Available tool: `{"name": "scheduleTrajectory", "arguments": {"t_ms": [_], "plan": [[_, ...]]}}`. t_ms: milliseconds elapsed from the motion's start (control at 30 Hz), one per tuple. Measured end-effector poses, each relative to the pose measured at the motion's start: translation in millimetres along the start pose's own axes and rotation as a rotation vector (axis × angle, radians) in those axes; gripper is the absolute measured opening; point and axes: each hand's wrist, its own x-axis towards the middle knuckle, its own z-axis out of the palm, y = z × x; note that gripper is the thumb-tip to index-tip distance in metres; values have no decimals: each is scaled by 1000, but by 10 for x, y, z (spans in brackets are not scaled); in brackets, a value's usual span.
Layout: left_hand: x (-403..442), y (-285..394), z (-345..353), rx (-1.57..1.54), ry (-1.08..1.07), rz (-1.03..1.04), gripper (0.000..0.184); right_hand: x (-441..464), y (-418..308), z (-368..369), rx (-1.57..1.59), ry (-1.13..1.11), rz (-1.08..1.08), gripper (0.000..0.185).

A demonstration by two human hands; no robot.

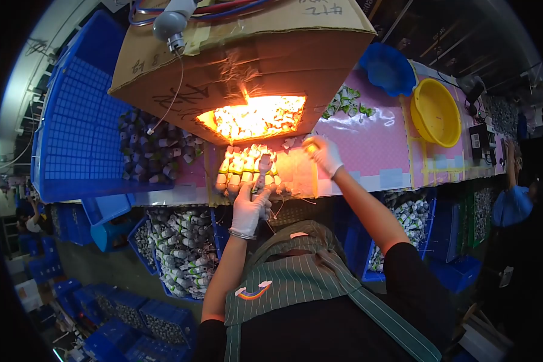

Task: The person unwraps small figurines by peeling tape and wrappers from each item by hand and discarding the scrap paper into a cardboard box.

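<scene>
My left hand (251, 208), in a white glove, is closed around a small grey-and-white bulb-shaped part (264, 164). It is held upright in front of rows of similar white parts (230, 172) with yellowish bands, lying at the table edge. Thin wires hang near that hand. To the right, my gloved right hand (327, 155) has its fingers drawn together above the table; what they pinch, if anything, is lost in the glow. Behind both hands, a cardboard box (169, 90) has a brightly lit opening with many small pieces inside.
A blue crate (78, 114) and dark parts (154, 145) stand left. Yellow (435, 113) and blue basins (387, 67) sit on the pink table (377, 145). Full crates (184, 250) are below the table edge. A lamp socket (170, 27) hangs above; another person (513, 199) is far right.
</scene>
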Motion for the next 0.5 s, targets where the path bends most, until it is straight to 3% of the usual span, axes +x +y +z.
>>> {"name": "scheduleTrajectory", "arguments": {"t_ms": [67,100,167,300,367,467,500], "plan": [[51,-90,-86,-40,4,-9,27,287,34,-328,210,92,497,15],[74,-131,-122,-7,7,6,25,439,126,-393,210,94,497,15],[75,-129,-96,15,10,-16,25,696,346,-425,-545,335,67,20],[115,-199,-33,22,21,-65,31,1028,403,-335,-709,298,196,19],[114,-161,-4,7,24,-84,31,1098,523,-296,-720,407,193,19],[87,-80,-8,-16,25,-75,32,1133,545,-392,-790,231,315,21],[84,-55,-23,-45,16,-85,32,1068,515,-410,-727,304,291,22]]}}
